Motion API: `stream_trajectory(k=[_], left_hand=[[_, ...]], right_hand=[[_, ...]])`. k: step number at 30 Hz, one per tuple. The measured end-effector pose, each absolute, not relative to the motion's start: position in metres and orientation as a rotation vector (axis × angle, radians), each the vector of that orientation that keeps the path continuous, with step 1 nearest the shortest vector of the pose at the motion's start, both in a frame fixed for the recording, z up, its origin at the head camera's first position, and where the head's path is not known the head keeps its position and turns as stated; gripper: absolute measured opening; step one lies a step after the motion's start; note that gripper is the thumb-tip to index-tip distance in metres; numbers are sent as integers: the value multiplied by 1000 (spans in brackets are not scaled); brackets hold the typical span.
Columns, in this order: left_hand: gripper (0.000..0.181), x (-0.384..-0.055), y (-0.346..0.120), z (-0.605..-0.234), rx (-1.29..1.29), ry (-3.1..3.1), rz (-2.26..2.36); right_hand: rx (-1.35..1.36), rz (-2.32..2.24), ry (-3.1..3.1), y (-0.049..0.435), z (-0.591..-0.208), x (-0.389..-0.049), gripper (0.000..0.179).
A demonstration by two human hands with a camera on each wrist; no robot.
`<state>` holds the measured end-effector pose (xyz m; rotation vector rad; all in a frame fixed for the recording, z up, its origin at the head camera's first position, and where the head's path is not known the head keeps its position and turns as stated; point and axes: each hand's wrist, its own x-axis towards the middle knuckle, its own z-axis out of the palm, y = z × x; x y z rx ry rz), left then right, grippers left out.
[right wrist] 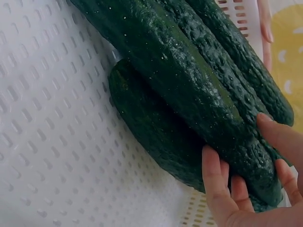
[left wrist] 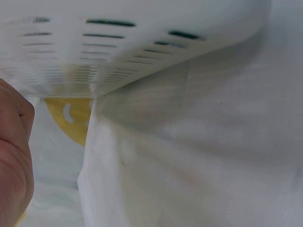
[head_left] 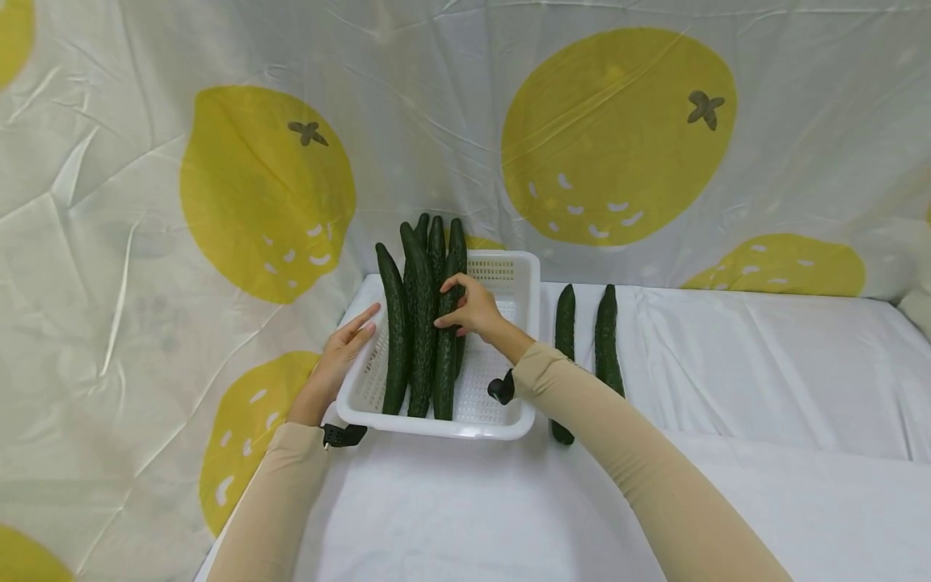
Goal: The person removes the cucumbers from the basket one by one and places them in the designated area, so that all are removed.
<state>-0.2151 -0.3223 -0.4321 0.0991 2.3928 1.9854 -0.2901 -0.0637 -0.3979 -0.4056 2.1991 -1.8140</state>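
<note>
A white perforated plastic basket [head_left: 465,427] holds several dark green cucumbers, leaning upright with their tips above the far rim. Fingers and thumb of my right hand [head_left: 476,309] grip one cucumber [head_left: 444,376] on the right side of the bunch. In the right wrist view that cucumber [right wrist: 189,90] lies between the thumb and fingers, with another cucumber [right wrist: 147,123] beneath it. My left hand [head_left: 338,356] rests its straight fingers against the basket's left outer side. The left wrist view shows only part of the left hand [left wrist: 14,161], beside the slotted basket wall [left wrist: 142,28].
Two more cucumbers, a nearer one [head_left: 565,319] and a farther one [head_left: 607,339], lie on the white-covered table [head_left: 764,364] right of the basket. The right sleeve [head_left: 618,436] hides part of them. A lemon-print cloth [head_left: 422,105] hangs close behind and at left.
</note>
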Motion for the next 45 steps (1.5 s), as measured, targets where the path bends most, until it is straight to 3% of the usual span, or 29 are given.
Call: stream_trajectory(k=[45], left_hand=[[55,-216,-324,-434,100,2412,1970]], right_hand=[[-341,-1920,2078,-55,-375,-286,53]])
